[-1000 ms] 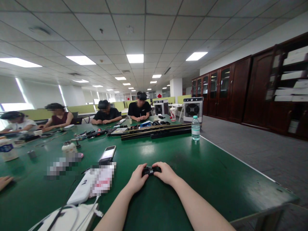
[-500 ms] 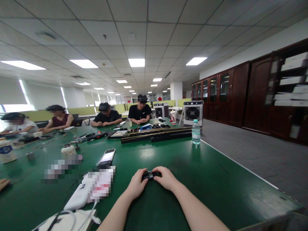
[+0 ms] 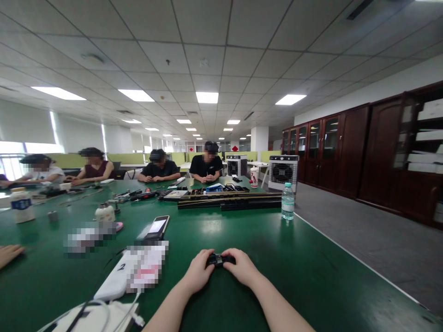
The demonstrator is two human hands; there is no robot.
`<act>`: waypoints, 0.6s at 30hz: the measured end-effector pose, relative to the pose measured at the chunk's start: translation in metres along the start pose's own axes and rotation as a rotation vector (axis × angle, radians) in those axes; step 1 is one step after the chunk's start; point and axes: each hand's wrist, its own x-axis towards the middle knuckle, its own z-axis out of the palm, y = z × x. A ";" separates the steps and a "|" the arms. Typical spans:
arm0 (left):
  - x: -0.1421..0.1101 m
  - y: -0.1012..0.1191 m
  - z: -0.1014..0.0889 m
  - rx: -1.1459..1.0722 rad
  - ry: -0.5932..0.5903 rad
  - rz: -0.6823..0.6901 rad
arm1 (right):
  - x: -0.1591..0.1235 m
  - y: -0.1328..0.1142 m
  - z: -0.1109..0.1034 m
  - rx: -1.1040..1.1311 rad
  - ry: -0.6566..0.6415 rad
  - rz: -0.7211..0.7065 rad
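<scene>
Between my two hands is a small black object with a grey middle part (image 3: 218,260), just above or on the green table (image 3: 277,281); its exact kind is too small to make out. My left hand (image 3: 199,272) grips its left end between thumb and fingers. On the opposite end, my right hand (image 3: 243,266) pinches it the same way. The fingers cover both ends of the object, so only its middle shows.
Left of my hands lie a white power bank (image 3: 112,276), a phone (image 3: 159,227) and cables. Long black bars (image 3: 228,202) lie across the table ahead, with a water bottle (image 3: 287,202) at their right end. Another person's hand (image 3: 10,254) rests at the left edge. Several people sit beyond.
The view has shifted slightly, so the scene sits a little further right and lower. Both hands keep their hold on the small black object.
</scene>
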 end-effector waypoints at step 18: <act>-0.002 0.004 -0.003 -0.005 0.008 -0.017 | -0.003 -0.006 -0.002 0.007 0.007 0.013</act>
